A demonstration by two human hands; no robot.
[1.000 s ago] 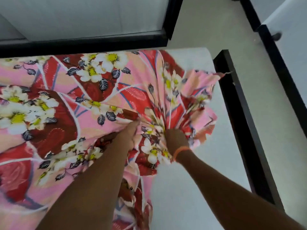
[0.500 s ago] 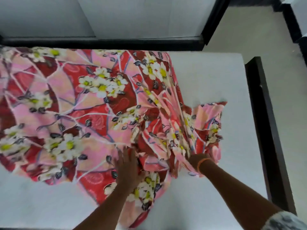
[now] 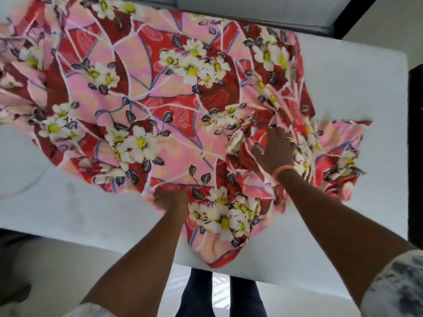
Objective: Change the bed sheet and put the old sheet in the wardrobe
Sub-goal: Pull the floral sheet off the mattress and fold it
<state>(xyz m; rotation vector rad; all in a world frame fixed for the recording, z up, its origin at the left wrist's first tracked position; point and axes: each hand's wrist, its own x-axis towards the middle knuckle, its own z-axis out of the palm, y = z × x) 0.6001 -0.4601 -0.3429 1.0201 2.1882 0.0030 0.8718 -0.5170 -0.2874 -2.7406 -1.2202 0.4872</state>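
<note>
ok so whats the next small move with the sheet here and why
Probably draw the right hand toward the mattress corner on the right. The floral sheet is bunched under that hand and bare mattress shows beyond it, while the left hand grips the near edge.

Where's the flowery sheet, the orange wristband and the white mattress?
sheet [image 3: 160,92]: head view, on its spread-out middle.
wristband [image 3: 282,169]: head view, on the band at the right wrist.
mattress [image 3: 357,88]: head view, on the bare part beyond the sheet's right edge.
</note>
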